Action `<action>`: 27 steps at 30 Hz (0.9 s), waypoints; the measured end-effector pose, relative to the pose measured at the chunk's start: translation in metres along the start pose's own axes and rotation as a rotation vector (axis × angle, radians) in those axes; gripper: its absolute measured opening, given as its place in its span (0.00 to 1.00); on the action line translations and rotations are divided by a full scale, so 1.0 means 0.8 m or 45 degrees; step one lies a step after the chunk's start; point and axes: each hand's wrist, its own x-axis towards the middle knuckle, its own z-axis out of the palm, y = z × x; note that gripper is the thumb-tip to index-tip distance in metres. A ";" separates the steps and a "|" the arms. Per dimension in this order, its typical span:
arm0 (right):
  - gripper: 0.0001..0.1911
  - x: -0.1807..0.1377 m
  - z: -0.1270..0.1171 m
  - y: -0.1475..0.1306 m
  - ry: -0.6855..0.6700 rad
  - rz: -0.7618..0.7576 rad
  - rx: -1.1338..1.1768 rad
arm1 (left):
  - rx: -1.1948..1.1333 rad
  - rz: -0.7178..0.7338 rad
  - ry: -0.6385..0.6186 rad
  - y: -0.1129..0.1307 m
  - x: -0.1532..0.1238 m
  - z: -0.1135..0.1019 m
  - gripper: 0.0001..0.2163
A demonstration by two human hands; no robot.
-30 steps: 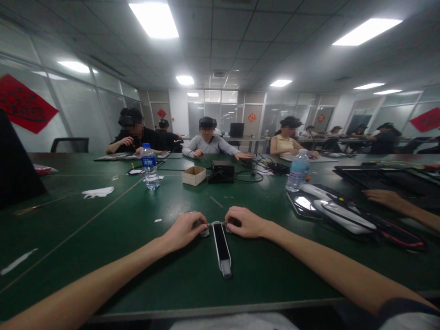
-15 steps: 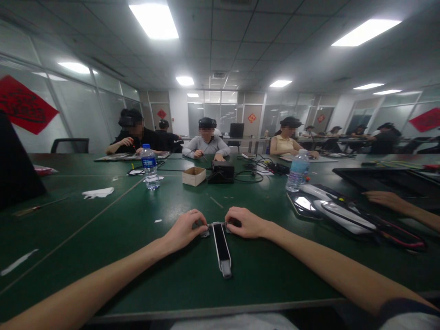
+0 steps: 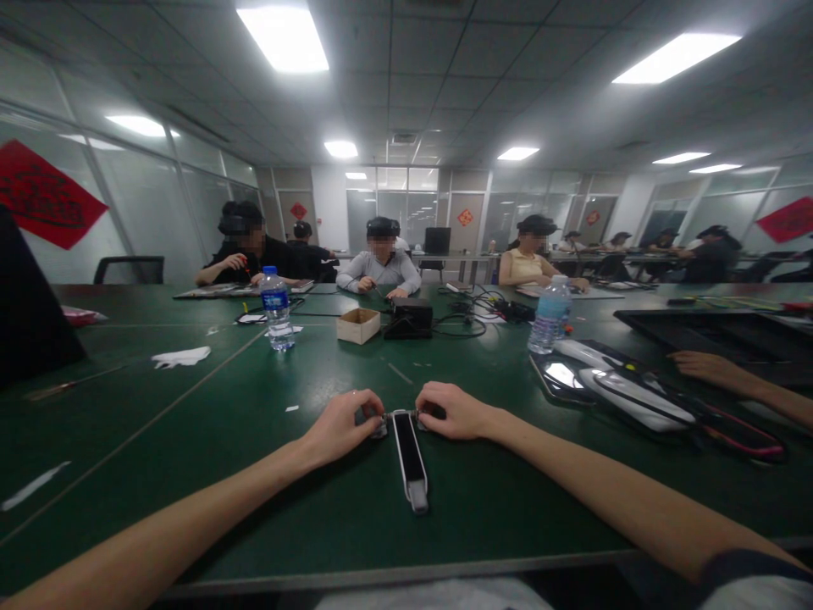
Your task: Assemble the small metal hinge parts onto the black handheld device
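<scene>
A long, narrow device (image 3: 410,457) with a white rim, a black face and a grey near end lies on the green table (image 3: 305,525). My left hand (image 3: 348,424) is beside its far end on the left, thumb and fingers closed in a pinch. Under those fingertips a small grey piece (image 3: 380,431) shows in part. On the other side, my right hand (image 3: 457,412) pinches at the device's far right corner. Its fingertips hide most of what they hold, a small greyish bit.
Ahead stand a small open box (image 3: 359,325), a black box-shaped device (image 3: 408,318) with cables, and two water bottles (image 3: 278,309) (image 3: 544,315). White-and-black items (image 3: 635,396) lie to the right, near another person's hand (image 3: 708,370). Several people sit across the table.
My hands and the narrow device stay practically in place. Across the table, a hand of the person opposite has shifted slightly to the left.
</scene>
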 end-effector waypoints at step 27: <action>0.04 0.000 -0.003 -0.002 -0.017 0.022 0.017 | -0.143 0.097 0.074 -0.010 0.000 0.005 0.08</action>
